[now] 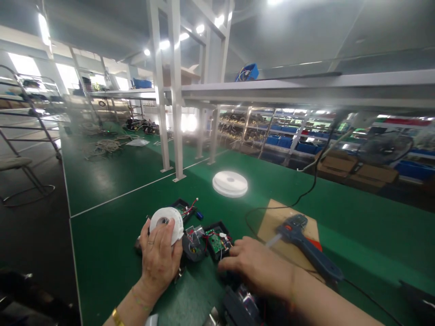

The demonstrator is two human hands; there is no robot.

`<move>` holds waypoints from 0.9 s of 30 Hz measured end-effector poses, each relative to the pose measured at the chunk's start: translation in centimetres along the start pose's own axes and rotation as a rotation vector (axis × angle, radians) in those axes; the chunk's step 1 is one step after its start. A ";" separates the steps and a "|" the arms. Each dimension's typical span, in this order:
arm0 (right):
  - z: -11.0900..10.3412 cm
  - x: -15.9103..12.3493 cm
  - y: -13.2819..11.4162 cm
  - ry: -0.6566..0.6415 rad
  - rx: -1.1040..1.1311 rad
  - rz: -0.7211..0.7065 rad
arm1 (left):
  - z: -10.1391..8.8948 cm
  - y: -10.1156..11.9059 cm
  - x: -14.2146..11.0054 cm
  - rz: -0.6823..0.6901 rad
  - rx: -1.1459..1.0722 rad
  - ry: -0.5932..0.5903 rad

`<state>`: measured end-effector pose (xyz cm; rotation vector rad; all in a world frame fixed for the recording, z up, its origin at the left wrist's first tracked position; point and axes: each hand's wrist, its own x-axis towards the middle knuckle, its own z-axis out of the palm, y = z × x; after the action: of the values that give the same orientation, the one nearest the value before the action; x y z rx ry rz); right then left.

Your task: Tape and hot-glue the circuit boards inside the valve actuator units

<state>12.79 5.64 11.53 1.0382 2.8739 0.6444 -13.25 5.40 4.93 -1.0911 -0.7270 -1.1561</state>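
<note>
My left hand [159, 253] is closed round a roll of white tape [176, 218], its fingers over the face and edge. Bent and slightly blurred, the fingers of my right hand [249, 260] are beside a black housing with a green circuit board [214, 241] and thin wires; their tips are partly hidden. Between the hands lies a round dark part [193, 248]. Behind the held roll is another black housing [183, 208] with red and black wires, and close to it a small blue cylinder [199, 215]. Dark parts [241, 305] lie below my right wrist.
A large white reel [230, 183] lies farther back on the green bench [112, 244]. To the right, a glue gun [306, 246] rests on a cardboard piece [272, 219], near a black cable [307, 192]. White posts [175, 104] carry a shelf [306, 86] above the bench.
</note>
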 end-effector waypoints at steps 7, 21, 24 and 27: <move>-1.1 2.6 -1.0 -0.261 -0.307 -0.013 | -0.4 -0.4 -0.2 -0.036 0.016 0.027; -2.7 2.3 -0.7 -0.292 0.135 0.111 | -0.6 -0.5 -0.8 -0.094 0.014 0.026; -1.4 2.4 1.1 -0.245 0.936 0.049 | -0.8 -0.1 -0.1 -0.097 0.011 0.003; 0.3 2.6 2.0 -0.168 1.356 -0.011 | -1.3 0.8 1.1 -0.097 -0.007 -0.121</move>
<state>12.02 8.74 12.29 0.9424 2.8931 -1.5156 -12.23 3.86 5.25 -1.1492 -0.8786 -1.1829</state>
